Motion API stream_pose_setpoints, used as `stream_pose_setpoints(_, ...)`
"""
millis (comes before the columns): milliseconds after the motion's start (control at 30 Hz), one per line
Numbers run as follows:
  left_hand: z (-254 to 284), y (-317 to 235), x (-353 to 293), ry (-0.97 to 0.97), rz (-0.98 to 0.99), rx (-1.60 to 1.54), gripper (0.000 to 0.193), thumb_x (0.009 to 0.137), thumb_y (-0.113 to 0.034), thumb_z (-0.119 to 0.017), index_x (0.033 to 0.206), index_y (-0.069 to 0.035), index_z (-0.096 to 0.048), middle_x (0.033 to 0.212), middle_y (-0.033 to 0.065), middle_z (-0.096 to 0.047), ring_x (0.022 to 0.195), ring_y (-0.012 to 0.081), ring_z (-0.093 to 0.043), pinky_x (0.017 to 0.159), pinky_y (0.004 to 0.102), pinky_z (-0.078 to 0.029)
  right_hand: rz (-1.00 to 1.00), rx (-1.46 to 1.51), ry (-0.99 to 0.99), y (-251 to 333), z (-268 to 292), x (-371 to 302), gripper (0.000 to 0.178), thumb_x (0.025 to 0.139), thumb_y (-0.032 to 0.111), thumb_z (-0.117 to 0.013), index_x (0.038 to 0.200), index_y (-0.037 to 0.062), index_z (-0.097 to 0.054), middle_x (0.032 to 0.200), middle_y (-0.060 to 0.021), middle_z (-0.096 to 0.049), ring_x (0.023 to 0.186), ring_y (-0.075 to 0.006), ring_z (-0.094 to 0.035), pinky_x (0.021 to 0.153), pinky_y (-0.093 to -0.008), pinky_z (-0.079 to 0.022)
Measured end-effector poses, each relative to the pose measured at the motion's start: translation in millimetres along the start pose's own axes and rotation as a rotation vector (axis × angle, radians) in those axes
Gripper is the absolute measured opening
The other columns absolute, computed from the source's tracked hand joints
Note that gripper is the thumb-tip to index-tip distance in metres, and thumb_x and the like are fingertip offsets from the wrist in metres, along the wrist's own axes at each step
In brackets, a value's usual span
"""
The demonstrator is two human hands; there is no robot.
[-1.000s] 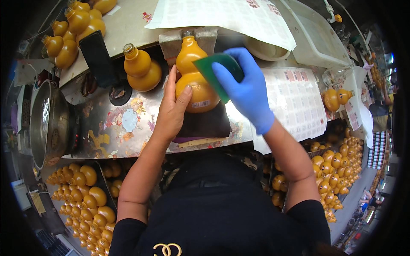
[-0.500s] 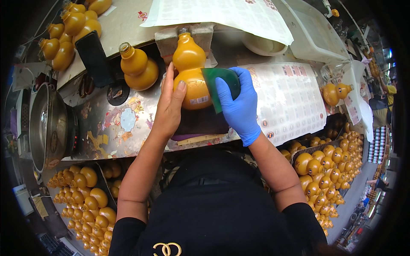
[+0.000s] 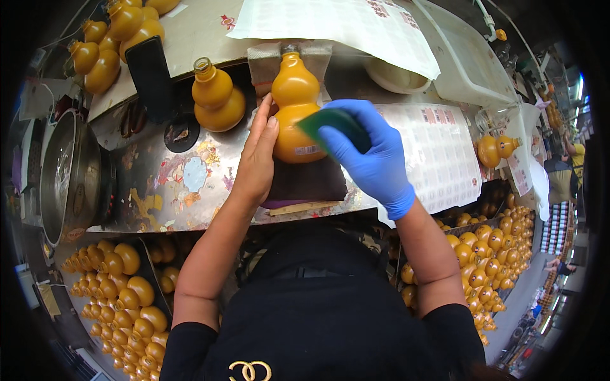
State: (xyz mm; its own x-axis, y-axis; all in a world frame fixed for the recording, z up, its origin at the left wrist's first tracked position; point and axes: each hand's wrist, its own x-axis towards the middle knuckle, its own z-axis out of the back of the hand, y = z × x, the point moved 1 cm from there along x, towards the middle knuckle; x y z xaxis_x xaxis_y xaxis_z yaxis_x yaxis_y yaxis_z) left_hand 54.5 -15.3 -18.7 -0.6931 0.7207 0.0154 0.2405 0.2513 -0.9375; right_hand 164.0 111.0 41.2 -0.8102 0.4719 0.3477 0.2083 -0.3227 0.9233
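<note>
Bottle (image 3: 297, 117) lies on dark pad (image 3: 311, 187), neck at cloth (image 3: 264, 66). Left hand (image 3: 257, 155) touches its left side, fingers together, thumb apart. Gloved right hand (image 3: 375, 149) pinches green scraper (image 3: 338, 123) over right side.

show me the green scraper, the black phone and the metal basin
Green scraper (image 3: 337, 120), head view: middle of its blade.
Black phone (image 3: 150, 77), head view: middle of its dark face.
Metal basin (image 3: 88, 168), head view: its outer wall.

The bottle (image 3: 297, 105) is gleaming amber, the scraper (image 3: 340, 124) is showing green, the glove (image 3: 380, 159) blue; multicoloured patches (image 3: 146, 206) are mottling the silvery desk (image 3: 130, 174) toward its near edge.
</note>
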Motion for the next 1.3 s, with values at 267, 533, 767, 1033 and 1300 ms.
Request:
stream_pose_setpoints(267,-1,1,-2,-0.059,0.044,-0.072,0.049,0.102,-0.022,-0.03,0.147,-0.003,-0.023,0.146,0.0123,-0.033,0.137,0.0208,-0.031,0.113,0.0333,-0.022,-0.095,-0.298,0.579,-12,14,73,0.034,0.088,0.025,-0.067,0.113,0.0024,-0.059,0.098,-0.0069,-0.066,0.092,-0.0114,-0.06,0.086,-0.0281,-0.049)
stream_pose_setpoints(533,-3,-11,0,-0.062,0.01,0.101,0.068,0.095,-0.032,-0.052,0.147,-0.002,-0.021,0.143,0.0161,-0.034,0.133,0.0234,-0.034,0.11,0.0342,-0.026,0.008,-0.454,0.648,-9,12,88,0.039,0.087,0.029,-0.067,0.116,0.004,-0.057,0.1,-0.0124,-0.067,0.09,-0.017,-0.064,0.085,-0.0309,-0.05)
stream_pose_setpoints(767,0,-8,12,-0.078,0.001,0.445,0.071,0.093,-0.031,-0.057,0.148,-0.004,-0.02,0.142,0.0145,-0.035,0.129,0.0228,-0.039,0.108,0.0328,-0.029,0.128,-0.547,0.555,-18,7,96,0.037,0.088,0.027,-0.066,0.116,0.005,-0.055,0.099,-0.0174,-0.066,0.09,-0.031,-0.065,0.082,-0.0356,-0.051)
stream_pose_setpoints(1033,8,-2,8,-0.02,0.076,0.018,0.059,0.1,-0.03,-0.044,0.147,-0.003,-0.023,0.142,0.0152,-0.038,0.131,0.0224,-0.037,0.109,0.0314,-0.028,0.822,-0.655,0.16,-24,9,12,0.035,0.069,0.007,-0.07,0.103,0.016,-0.068,0.095,-0.0017,-0.065,0.07,-0.0197,-0.058,0.06,-0.0305,-0.049)
stream_pose_setpoints(1300,8,-3,8,-0.033,0.085,0.042,0.059,0.1,-0.029,-0.042,0.149,-0.005,-0.019,0.145,0.0132,-0.033,0.134,0.0218,-0.033,0.111,0.0321,-0.025,0.702,-0.73,0.513,-44,18,-46,0.036,0.074,0.007,-0.062,0.109,0.0152,-0.065,0.103,0.001,-0.064,0.093,-0.0146,-0.059,0.068,-0.0283,-0.045)
